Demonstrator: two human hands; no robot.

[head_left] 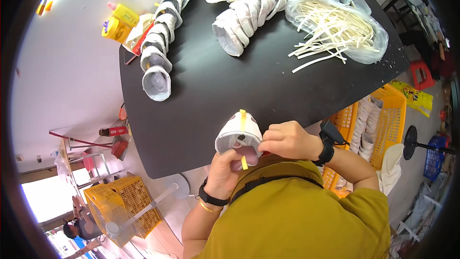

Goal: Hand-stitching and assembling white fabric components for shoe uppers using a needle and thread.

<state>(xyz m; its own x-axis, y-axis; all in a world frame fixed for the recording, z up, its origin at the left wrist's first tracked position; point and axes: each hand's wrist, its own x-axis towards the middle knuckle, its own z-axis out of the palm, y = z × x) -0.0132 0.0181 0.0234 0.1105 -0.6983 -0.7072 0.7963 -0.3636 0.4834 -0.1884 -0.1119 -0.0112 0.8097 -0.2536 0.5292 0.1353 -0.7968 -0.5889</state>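
A white shoe upper (pixel 235 125) with a grey lining and yellow pull tabs is held just over the near edge of the black table, its opening toward me. My left hand (pixel 224 171) is closed on its near part, the thumb inside the opening. My right hand (pixel 286 140) is curled closed at the right rim of the upper, fingertips pressed together; whatever lies between them is hidden. Farther off, one row of nested shoe uppers (pixel 156 82) runs along the table's left, and another row (pixel 231 36) stretches toward the far edge.
A clear plastic bag (pixel 376 50) of cream flat strips (pixel 335 26) spills onto the table's (pixel 201 105) right side. Yellow bottles (pixel 116 29) and a phone (pixel 129 56) sit at the far left. A yellow crate (pixel 390 129) with stacked uppers is at my right; other crates (pixel 136 201) stand left.
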